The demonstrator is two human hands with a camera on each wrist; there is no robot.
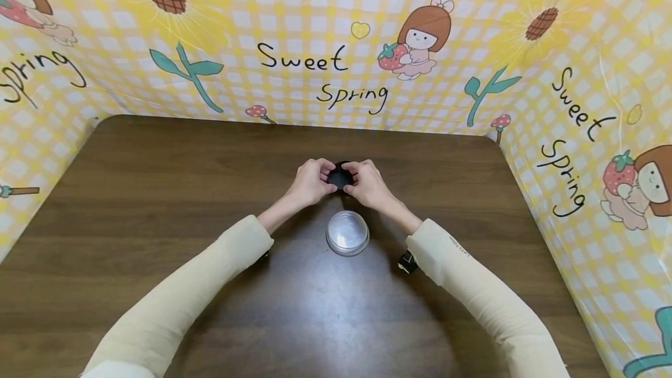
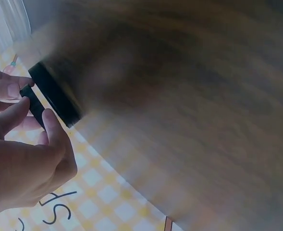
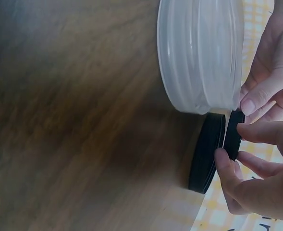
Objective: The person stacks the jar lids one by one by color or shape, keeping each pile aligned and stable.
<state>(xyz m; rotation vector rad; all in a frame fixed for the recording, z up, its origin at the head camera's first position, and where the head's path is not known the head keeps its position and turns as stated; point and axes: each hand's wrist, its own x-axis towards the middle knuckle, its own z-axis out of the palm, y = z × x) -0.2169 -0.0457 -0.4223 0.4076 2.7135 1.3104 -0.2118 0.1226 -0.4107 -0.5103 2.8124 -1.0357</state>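
Observation:
Near the far side of the table, my left hand [image 1: 308, 183] and right hand [image 1: 370, 184] pinch a small black disc [image 1: 340, 179] between them, fingers and thumbs at its opposite sides. In the right wrist view the small disc is held just above a wider black round lid [image 3: 206, 154], which lies on the table. One fingertip of the right hand reaches the wide lid's edge there; whether it touches is unclear. Closer to me stands a clear round plastic container [image 1: 347, 233].
The brown wooden table [image 1: 157, 203] is bordered at the back and sides by a yellow checked cloth [image 1: 299, 22] with printed flowers and lettering. A black wrist device [image 1: 407, 262] hangs under the right sleeve.

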